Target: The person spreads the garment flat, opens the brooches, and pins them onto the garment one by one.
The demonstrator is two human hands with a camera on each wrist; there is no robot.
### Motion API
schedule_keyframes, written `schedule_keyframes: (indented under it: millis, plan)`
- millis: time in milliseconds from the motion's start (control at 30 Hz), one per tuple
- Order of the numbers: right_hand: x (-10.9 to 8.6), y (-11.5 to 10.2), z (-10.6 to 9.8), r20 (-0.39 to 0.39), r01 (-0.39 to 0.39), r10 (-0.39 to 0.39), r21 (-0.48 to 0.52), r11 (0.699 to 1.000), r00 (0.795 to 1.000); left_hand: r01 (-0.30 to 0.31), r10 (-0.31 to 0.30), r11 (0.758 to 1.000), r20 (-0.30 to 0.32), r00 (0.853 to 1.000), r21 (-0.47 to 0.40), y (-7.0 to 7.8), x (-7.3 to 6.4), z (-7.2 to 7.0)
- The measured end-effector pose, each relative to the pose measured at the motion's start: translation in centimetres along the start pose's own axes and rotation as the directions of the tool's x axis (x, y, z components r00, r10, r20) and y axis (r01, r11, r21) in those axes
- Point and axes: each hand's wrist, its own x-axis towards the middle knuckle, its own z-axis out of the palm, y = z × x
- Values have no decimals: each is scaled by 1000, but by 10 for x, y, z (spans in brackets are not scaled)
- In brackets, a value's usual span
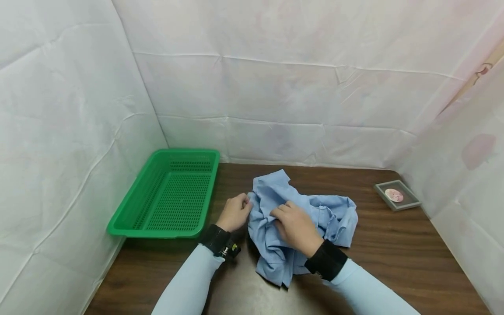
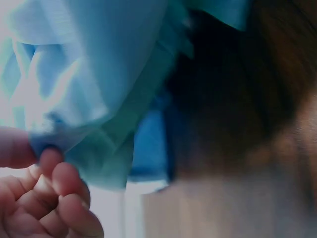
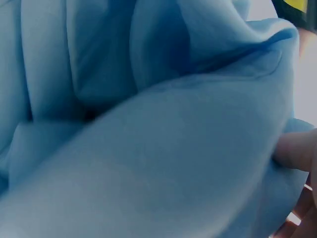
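Matt cloth (image 1: 320, 214), plastic basket (image 1: 181, 199), wood-grain tabletop (image 1: 393, 245)

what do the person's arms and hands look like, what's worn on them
The left sleeve and right sleeve are long and pale blue. Wide black bands circle both wrists: the left band and right band. A small dark device with a yellow-green mark sits at the left one. The left hand and right hand wear no gloves.

I log the cloth (image 1: 269, 240) as plain light blue, though my left wrist view tints parts of it teal. Basket (image 1: 179, 203): solid bright green. Table (image 1: 393, 249): dark brown, streaked wood grain. I note white sheets (image 1: 275, 96) with faint pink and lilac blotches; frame (image 1: 407, 205) grey, its round patch (image 1: 394, 195) pink and white; sleeves (image 1: 189, 282) pale blue, wristbands (image 1: 328, 260) black.
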Motion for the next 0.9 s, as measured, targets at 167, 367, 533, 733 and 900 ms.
schedule_keyframes:
  millis: [167, 367, 533, 733, 900]
  plan:
    - [-4, 4, -29, -68, -42, 48, 92, 995, 997, -37, 28, 997, -137, 990, -67, 14, -4, -22]
    - [-15, 12, -55, -103, -132, 149, 157, 979, 983, -130, 94, 982, -242, 966, -139, 37, -9, -49]
    - [-24, 22, -70, -140, -185, 213, 184, 965, 967, -236, 186, 961, -293, 938, -143, 56, -11, -58]
    - [-33, 39, -78, -119, -299, 337, 256, 919, 934, -366, 324, 921, -256, 911, -137, 84, -13, -57]
    - [-42, 60, -74, -40, -414, 443, 294, 862, 895, -423, 421, 906, -165, 892, 25, 102, -8, -47]
